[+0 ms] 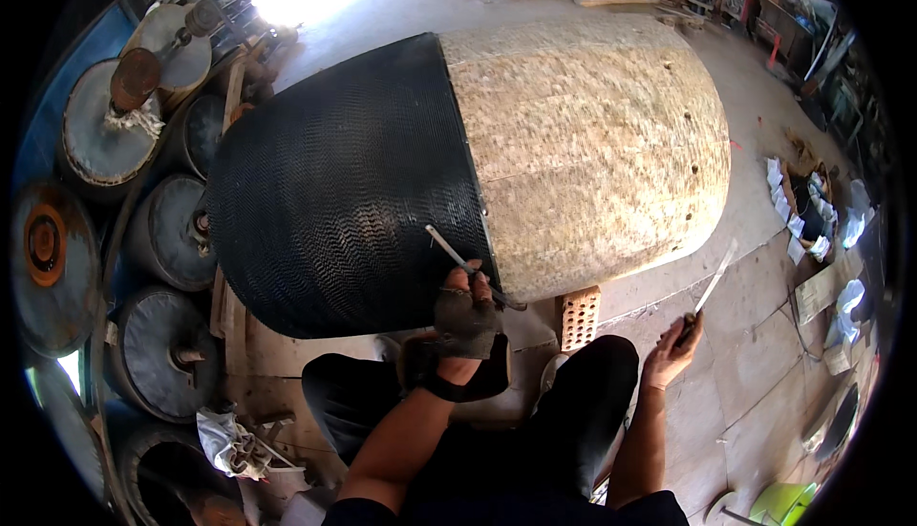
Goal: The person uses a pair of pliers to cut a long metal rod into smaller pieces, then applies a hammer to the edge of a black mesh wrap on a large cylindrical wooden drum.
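Observation:
A large drum (592,153) lies on its side before me, its right part bare, tan and rough. Black ribbed rubber (344,192) covers the left part, ending in a straight edge around the drum. My left hand (466,321), in a dark fingerless glove, is closed on a thin metal bar (444,244) lying across the rubber near that edge. Low on the right, away from the drum, my right hand (671,354) grips a knife (714,278) by its dark handle. Its long, narrow blade points up and away from me.
Several metal-ended rollers (158,368) are stacked along the left. A perforated brick (580,318) stands under the drum's near side. A crumpled white bag (229,445) lies at lower left. On the right are an open sack (807,206) and a green bucket (783,504).

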Available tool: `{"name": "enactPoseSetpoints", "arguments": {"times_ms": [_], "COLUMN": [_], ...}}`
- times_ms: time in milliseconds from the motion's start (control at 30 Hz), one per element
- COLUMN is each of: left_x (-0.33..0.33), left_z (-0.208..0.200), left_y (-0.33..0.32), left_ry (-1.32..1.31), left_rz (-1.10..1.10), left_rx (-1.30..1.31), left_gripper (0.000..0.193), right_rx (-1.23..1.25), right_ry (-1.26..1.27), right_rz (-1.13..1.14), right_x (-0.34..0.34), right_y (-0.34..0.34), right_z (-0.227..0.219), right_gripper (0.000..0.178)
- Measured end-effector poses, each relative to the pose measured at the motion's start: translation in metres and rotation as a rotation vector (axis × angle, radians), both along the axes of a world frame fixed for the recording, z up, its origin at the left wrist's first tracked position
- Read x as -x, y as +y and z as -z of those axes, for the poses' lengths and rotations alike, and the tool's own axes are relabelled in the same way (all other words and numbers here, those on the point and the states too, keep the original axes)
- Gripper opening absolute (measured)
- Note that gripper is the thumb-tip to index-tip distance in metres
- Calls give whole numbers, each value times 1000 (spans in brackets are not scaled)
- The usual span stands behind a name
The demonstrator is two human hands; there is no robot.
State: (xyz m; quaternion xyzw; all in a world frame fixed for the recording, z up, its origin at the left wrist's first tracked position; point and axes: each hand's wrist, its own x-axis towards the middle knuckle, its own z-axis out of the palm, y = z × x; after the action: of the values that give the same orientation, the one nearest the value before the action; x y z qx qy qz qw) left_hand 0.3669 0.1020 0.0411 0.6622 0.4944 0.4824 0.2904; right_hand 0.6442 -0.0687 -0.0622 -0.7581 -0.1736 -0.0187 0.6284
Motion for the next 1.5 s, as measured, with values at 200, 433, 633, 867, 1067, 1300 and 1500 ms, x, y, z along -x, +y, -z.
{"name": "enactPoseSetpoints", "arguments": {"times_ms": [200,433,633,867,1067,1300,1500], "left_x": [-2,28,15,46,52,46,93], "left_z": [-2,10,-7,-4,-6,-7,6], "left_y": [3,3,7,29,30,28,33], "left_ry": [2,-187,179,321,406,340,633], "left_rz": [36,-22,-55,-55,-18,-32,-47], "left_rx": [43,188,-4,-59,-106,-43,-328], "left_gripper": [21,25,38,42,45,38,36], "right_rx": [602,1229,1317,1081,1166,1262,1441], "right_ry": [257,558,344,425,817,313,319], "right_rz": [140,52,188,-264,-287,272,68], "right_x": [-19,8,19,107,123,59,24], "right_y": [-109,-159,-164,-125,-119,-182,-212], "right_z": [190,278,294,310,319,329,331], "right_gripper": [48,38,45,37,30,45,33]}}
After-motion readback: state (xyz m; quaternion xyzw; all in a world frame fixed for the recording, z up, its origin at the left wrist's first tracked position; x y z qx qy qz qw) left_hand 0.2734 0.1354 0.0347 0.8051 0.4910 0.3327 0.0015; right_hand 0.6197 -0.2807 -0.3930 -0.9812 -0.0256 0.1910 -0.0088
